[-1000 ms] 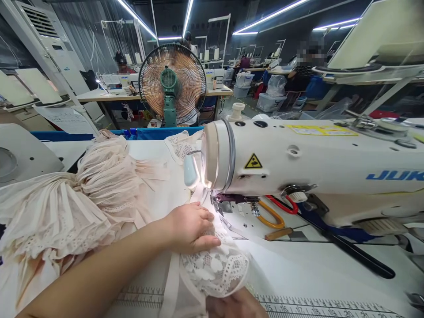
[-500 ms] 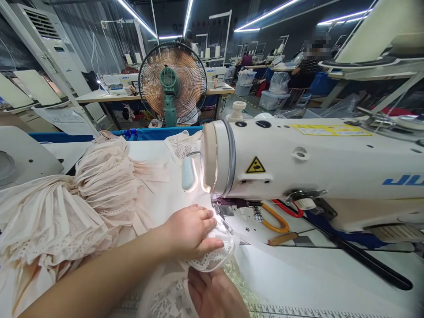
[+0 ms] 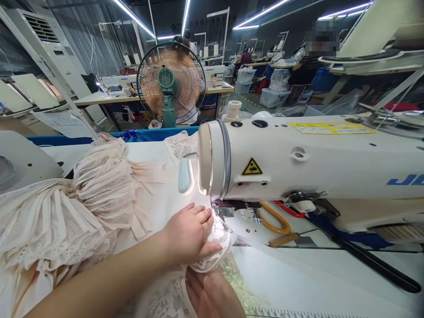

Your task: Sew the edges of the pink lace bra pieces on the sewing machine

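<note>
Cream lace fabric [image 3: 217, 249] with a scalloped edge runs under the head of the white sewing machine [image 3: 258, 163]. My left hand [image 3: 190, 234] lies flat on this lace just in front of the needle area, fingers stretched towards it and thumb apart. Below it, my right hand [image 3: 215, 293] is turned palm up at the lace's near edge, with the fabric between thumb and fingers. Some of its fingers are hidden behind the lace. A blurred lower part of the fabric hangs to the left of that hand.
Bundled cream lace pieces [image 3: 102, 185] are heaped at left. Orange-handled scissors [image 3: 274, 221], a wooden-handled tool [image 3: 284, 239] and a black lever [image 3: 374, 263] are at right. A ruler strip [image 3: 274, 312] marks the near edge. Beyond the table stands a fan [image 3: 170, 84]; people sit farther back.
The view has shifted slightly. My left hand keeps its place on the lace by the needle area, and my right hand stays beneath it. The lace between them has moved only a little.
</note>
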### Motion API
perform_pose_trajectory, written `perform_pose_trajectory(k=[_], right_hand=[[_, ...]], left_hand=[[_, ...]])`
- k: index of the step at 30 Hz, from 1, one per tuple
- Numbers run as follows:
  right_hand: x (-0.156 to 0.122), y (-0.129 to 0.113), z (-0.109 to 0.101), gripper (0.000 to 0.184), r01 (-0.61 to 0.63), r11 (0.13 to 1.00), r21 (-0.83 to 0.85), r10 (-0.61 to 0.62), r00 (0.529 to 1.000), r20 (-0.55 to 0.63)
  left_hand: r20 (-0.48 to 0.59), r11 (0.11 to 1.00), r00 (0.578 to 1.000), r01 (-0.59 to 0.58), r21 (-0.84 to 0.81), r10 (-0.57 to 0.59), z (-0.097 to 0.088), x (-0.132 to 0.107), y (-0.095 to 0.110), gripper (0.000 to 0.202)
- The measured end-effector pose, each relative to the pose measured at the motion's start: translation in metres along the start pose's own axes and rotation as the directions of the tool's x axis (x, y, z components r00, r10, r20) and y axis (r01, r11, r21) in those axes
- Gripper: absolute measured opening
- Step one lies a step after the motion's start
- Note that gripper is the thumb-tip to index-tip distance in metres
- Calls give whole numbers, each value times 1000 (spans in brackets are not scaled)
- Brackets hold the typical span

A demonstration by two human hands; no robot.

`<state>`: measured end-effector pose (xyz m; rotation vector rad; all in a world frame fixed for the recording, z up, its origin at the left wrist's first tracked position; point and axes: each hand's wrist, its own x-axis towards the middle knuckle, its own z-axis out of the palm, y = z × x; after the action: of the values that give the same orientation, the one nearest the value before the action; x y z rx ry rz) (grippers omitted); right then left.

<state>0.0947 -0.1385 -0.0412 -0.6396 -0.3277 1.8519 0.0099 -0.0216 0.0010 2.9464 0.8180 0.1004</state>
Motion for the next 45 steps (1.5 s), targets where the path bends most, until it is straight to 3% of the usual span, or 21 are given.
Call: perform_pose_trajectory(k=[6, 15, 24, 28, 32, 35, 36, 37, 38, 39, 40, 42, 43, 45], right_hand=[[2, 1, -5, 54, 18, 999, -46, -20, 999, -34], [9, 2, -4, 48, 33, 995, -92, -31, 999, 29], [25, 9, -23, 31, 28, 988, -153, -12, 994, 105], [28, 15, -23, 39, 52, 984, -171, -40, 996, 74], [10, 9, -19, 44, 49, 926, -375, -41, 999, 28], [-15, -24, -25, 43, 74, 836, -543, -58, 997, 46], [-20, -41, -30, 35, 120, 641, -758, -62, 992, 106], [-23, -58, -35, 25, 158, 346, -925, -97, 986, 132], [-24, -74, -40, 25, 167, 42, -985, -297, 944, 147], [-21, -89, -45, 31, 153, -222, -963, -445, 863, 239], [-15, -101, -48, 39, 161, -441, -883, -455, 808, 375], [-1, -115, -48, 47, 152, -694, -704, -349, 784, 514], [7, -118, -44, 46, 157, -762, -628, -282, 792, 541], [20, -119, -35, 30, 187, -819, -543, -171, 823, 542]], left_hand=[[28, 1000, 999, 28, 9, -28, 1, 1, -2, 64], [54, 998, 997, 47, 38, -49, -1, 6, -7, 62], [64, 998, 996, 51, 49, -54, -2, 9, -13, 58], [82, 998, 995, 57, 24, -58, -2, 10, -21, 56], [98, 999, 994, 50, -11, -49, -2, 8, -32, 53], [42, 1000, 999, 20, -7, -19, -4, 3, -35, 42], [18, 1000, 1000, -6, -13, 6, -5, 1, -34, 36], [2, 999, 999, -42, -27, 42, -7, -2, -31, 31], [-6, 995, 997, -81, -53, 81, -10, -4, -27, 29], [-8, 989, 993, -121, -87, 121, -12, -7, -22, 26], [-7, 980, 988, -157, -125, 157, -15, -9, -17, 24], [-12, 959, 976, -216, -185, 217, -20, -15, -5, 17], [-22, 950, 970, -241, -197, 242, -21, -17, 1, 15], [-44, 942, 958, -286, -177, 283, -20, -23, 10, 12]])
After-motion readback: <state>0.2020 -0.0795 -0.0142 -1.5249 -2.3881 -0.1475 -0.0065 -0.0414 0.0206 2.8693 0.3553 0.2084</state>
